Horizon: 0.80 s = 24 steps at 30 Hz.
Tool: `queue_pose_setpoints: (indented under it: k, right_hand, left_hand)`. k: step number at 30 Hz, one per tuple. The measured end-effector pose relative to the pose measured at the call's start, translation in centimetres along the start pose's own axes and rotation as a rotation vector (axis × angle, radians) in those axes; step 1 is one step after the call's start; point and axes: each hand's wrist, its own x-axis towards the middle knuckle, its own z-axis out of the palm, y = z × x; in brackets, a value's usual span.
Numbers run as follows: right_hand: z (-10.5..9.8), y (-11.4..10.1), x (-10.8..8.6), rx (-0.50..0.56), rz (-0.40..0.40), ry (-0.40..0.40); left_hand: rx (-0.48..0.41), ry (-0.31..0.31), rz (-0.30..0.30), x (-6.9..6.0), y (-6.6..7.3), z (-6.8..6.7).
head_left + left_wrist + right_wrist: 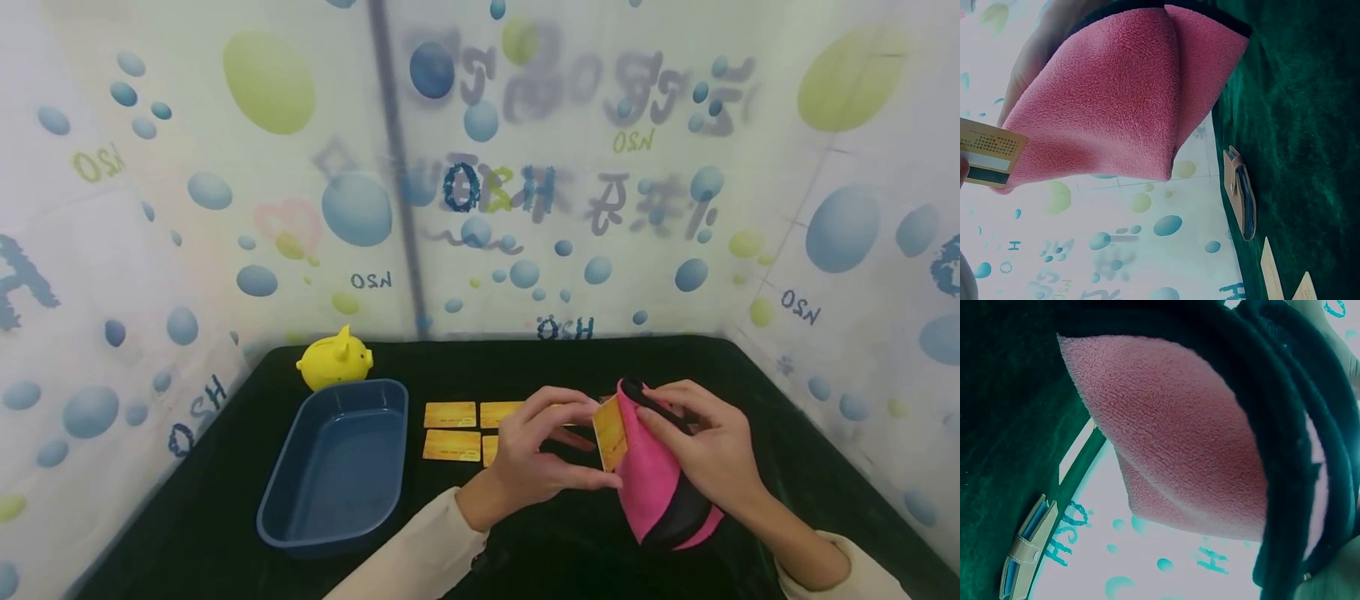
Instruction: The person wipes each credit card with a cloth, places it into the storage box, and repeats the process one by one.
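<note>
In the head view my left hand (528,458) pinches a golden card (611,433) upright by its edges, thumb below and fingers above. My right hand (712,446) grips a pink cloth with black trim (648,475), which hangs folded right beside the card. The left wrist view shows the card's back (988,153), with a dark stripe, against the pink cloth (1104,100). In the right wrist view the cloth (1172,425) fills much of the picture, its dark border near my right hand (1335,575).
Several golden cards (452,445) lie in rows on the dark green tabletop (465,362). A blue tray (345,475) stands at the left, a yellow piggy bank (336,359) behind it. A clasped wallet (1240,192) stands near the cards.
</note>
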Motion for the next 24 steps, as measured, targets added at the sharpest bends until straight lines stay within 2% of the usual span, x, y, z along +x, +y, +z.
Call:
queue_pose_setpoints:
  k: [13, 24]
  right_hand:
    - [-0.36, -0.07, 0.09, -0.014, 0.018, -0.001]
    - [-0.62, 0.32, 0.06, -0.027, -0.002, 0.041]
  left_hand:
    - [-0.026, 0.020, 0.017, -0.03, -0.23, 0.14]
    - [-0.051, 0.036, 0.012, 0.04, -0.57, 0.02]
